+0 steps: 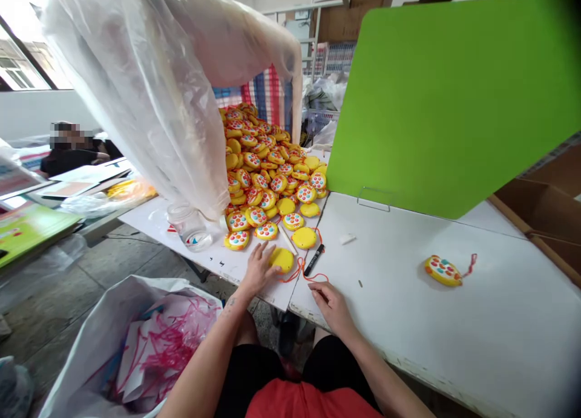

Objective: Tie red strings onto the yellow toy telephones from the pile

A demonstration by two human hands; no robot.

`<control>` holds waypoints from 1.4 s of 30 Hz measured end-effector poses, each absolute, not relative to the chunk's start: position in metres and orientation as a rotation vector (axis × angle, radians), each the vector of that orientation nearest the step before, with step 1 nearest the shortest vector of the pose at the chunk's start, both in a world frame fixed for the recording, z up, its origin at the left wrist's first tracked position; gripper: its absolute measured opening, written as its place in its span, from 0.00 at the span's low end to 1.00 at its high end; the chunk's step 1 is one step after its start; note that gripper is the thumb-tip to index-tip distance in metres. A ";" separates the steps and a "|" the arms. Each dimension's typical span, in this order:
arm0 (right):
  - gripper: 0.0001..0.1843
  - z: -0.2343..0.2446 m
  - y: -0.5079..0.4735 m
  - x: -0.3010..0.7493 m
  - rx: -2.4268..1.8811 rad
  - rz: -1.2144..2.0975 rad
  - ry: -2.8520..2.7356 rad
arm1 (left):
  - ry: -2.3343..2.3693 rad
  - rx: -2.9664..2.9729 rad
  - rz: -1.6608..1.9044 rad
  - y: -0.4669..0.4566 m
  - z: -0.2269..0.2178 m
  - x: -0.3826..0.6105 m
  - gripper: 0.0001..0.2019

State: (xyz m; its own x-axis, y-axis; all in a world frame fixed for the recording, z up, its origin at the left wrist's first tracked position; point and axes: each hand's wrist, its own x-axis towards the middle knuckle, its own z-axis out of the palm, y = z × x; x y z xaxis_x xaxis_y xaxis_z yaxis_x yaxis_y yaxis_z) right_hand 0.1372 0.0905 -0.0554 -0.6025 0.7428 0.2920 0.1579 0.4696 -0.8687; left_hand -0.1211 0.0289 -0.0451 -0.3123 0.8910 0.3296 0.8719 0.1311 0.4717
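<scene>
Yellow plastic is the first thing by the hands: a round yellow disc [282,259] lies on the white table [390,321], right beside the left hand [258,270]. The left hand is open and flat, with its fingers spread. Its fingertips touch the edge of the disc, but they do not grip it. The right hand [331,306] lies close by, to the right, with its fingers loosely bent. It is right next to a thin orange string [297,273], but I cannot tell if it pinches the string.

The disc looks light, stiff and smooth. It may slide on the table, so the best place to take hold is its rim, with fingers on both sides. The string looks soft and floppy.

Just past the hands lie a black marker pen [314,259] and a second yellow disc [304,238]. Farther on is a big heap of round yellow toys [258,164] with bright buttons. The heap looks loose, and toys at its edge could slip down. On the right, one toy with a red string [442,271] lies alone. A green board [449,103] stands at the far side. On the left, a cloudy plastic sheet [149,91] hangs by the heap, and a white bag [136,345] sits on the floor. A person [68,155] sits far off to the left.
</scene>
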 end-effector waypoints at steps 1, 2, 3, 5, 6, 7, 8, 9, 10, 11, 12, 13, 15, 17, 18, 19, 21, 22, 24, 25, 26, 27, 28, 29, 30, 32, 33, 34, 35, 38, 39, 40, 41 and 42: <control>0.12 -0.056 0.090 0.137 -0.736 1.101 -2.050 | 2.479 1.743 0.955 0.033 -0.041 -0.129 0.27; 0.12 -0.055 0.090 0.137 -0.731 1.094 -2.054 | 2.652 1.599 0.961 0.036 -0.038 -0.138 0.26; 0.12 -0.055 0.090 0.136 -0.729 1.091 -2.058 | 2.814 1.420 0.945 0.038 -0.036 -0.148 0.26; 0.12 -0.055 0.090 0.135 -0.725 1.093 -2.067 | 2.983 1.153 0.876 0.038 -0.036 -0.168 0.28; 0.12 -0.055 0.091 0.135 -0.724 1.096 -2.069 | 2.987 1.126 0.866 0.036 -0.038 -0.177 0.28; 0.12 -0.054 0.091 0.135 -0.722 1.102 -2.069 | 2.960 1.149 0.883 0.034 -0.040 -0.184 0.26; 0.12 -0.054 0.091 0.136 -0.720 1.110 -2.065 | 2.918 1.195 0.931 0.031 -0.042 -0.189 0.25; 0.12 -0.054 0.092 0.136 -0.719 1.119 -2.056 | 2.871 1.233 1.009 0.027 -0.044 -0.192 0.23; 0.12 -0.053 0.092 0.137 -0.718 1.132 -2.045 | 2.823 1.242 1.107 0.023 -0.044 -0.191 0.21; 0.11 -0.052 0.091 0.137 -0.720 1.149 -2.028 | 2.771 1.229 1.215 0.019 -0.044 -0.187 0.20; 0.11 -0.051 0.091 0.137 -0.725 1.174 -2.007 | 2.716 1.219 1.324 0.014 -0.043 -0.179 0.20; 0.12 -0.050 0.090 0.137 -0.738 1.214 -1.976 | 2.651 1.225 1.429 0.010 -0.040 -0.167 0.20; 0.15 -0.045 0.087 0.133 -0.785 1.367 -1.872 | 2.511 1.330 1.564 0.000 -0.030 -0.133 0.20; 0.22 -0.038 0.082 0.126 -0.805 1.627 -1.690 | 2.305 1.501 1.578 -0.009 -0.019 -0.094 0.19; 0.25 -0.034 0.079 0.121 -0.785 1.775 -1.578 | 2.185 1.567 1.552 -0.013 -0.014 -0.075 0.18; 0.29 -0.030 0.077 0.117 -0.746 1.908 -1.466 | 2.046 1.645 1.501 -0.016 -0.010 -0.057 0.18; 0.33 -0.022 0.072 0.111 -0.651 2.090 -1.300 | 1.837 1.709 1.427 -0.021 -0.006 -0.030 0.17; 0.34 -0.018 0.071 0.109 -0.619 2.135 -1.256 | 1.777 1.681 1.435 -0.023 -0.007 -0.021 0.17; 0.35 -0.012 0.068 0.110 -0.594 2.150 -1.228 | 1.709 1.489 1.559 -0.024 -0.010 -0.010 0.25; 0.36 -0.009 0.067 0.112 -0.595 2.136 -1.231 | 1.663 1.354 1.630 -0.025 -0.012 -0.007 0.31; 0.37 -0.007 0.066 0.115 -0.600 2.113 -1.243 | 1.596 1.222 1.680 -0.025 -0.014 -0.005 0.38; 0.38 -0.005 0.065 0.118 -0.609 2.089 -1.264 | 1.516 1.109 1.706 -0.025 -0.014 -0.003 0.44; 0.39 -0.003 0.063 0.121 -0.618 2.077 -1.298 | 1.438 1.022 1.704 -0.024 -0.014 -0.001 0.47; 0.39 -0.001 0.062 0.124 -0.627 2.077 -1.338 | 1.375 0.955 1.686 -0.024 -0.013 0.000 0.48; 0.40 -0.001 0.061 0.126 -0.631 2.087 -1.378 | 1.330 0.904 1.669 -0.024 -0.011 0.002 0.47; 0.38 -0.001 0.059 0.130 -0.622 2.128 -1.422 | 1.279 0.833 1.654 -0.024 -0.007 0.005 0.44; 0.36 -0.003 0.058 0.131 -0.612 2.150 -1.421 | 1.260 0.822 1.642 -0.024 -0.005 0.006 0.43; 0.34 -0.004 0.058 0.132 -0.603 2.164 -1.406 | 1.240 0.829 1.625 -0.024 -0.003 0.007 0.42; 0.32 -0.005 0.059 0.133 -0.597 2.175 -1.388 | 1.221 0.850 1.603 -0.024 -0.002 0.007 0.42; 0.31 -0.007 0.060 0.136 -0.611 2.177 -1.392 | 1.210 0.920 1.536 -0.026 -0.002 0.006 0.40; 0.32 -0.007 0.061 0.136 -0.628 2.151 -1.425 | 1.215 0.933 1.529 -0.026 -0.002 0.006 0.39; 0.32 -0.006 0.061 0.136 -0.646 2.100 -1.467 | 1.221 0.944 1.528 -0.026 -0.002 0.006 0.38; 0.31 -0.006 0.061 0.135 -0.664 2.028 -1.508 | 1.221 0.957 1.526 -0.026 -0.003 0.006 0.37; 0.29 -0.006 0.061 0.134 -0.681 1.947 -1.536 | 1.210 0.971 1.520 -0.027 -0.003 0.007 0.37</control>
